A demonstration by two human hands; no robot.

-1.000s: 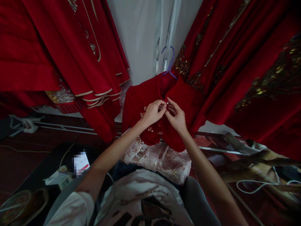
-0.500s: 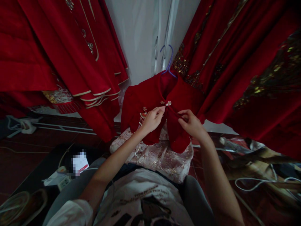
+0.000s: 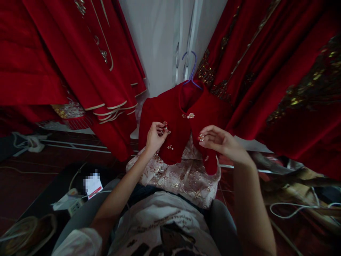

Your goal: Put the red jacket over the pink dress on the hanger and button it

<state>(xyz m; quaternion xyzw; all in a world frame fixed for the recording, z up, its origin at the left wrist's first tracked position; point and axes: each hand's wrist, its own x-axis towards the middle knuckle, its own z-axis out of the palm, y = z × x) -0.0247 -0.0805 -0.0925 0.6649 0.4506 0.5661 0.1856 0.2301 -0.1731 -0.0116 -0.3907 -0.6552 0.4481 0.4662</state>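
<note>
A short red jacket (image 3: 173,103) hangs on a purple hanger (image 3: 192,73), its collar fastened by a pearl clasp (image 3: 190,116) and its front parted below that. On its left side in view, my left hand (image 3: 156,138) pinches a beaded brooch (image 3: 165,124), partly hidden by the fingers. My right hand (image 3: 223,142) has thumb and forefinger closed on a small beaded ornament (image 3: 201,137) by the other front edge. Lower down are two more small beaded pieces, one (image 3: 170,147) on each front panel. A pale brocade cloth (image 3: 183,181) lies beneath, across my lap.
Red garments (image 3: 106,78) with gold trim hang at the left, and sequined red ones (image 3: 287,92) at the right. A white cabinet door (image 3: 157,42) stands behind. On the left are a dark surface with a white box (image 3: 68,201); a white cable (image 3: 290,209) loops at lower right.
My hands have moved apart from below the collar clasp. The left one went left to the brooch; the right one shifted slightly, now showing a beaded ornament in its fingertips.
</note>
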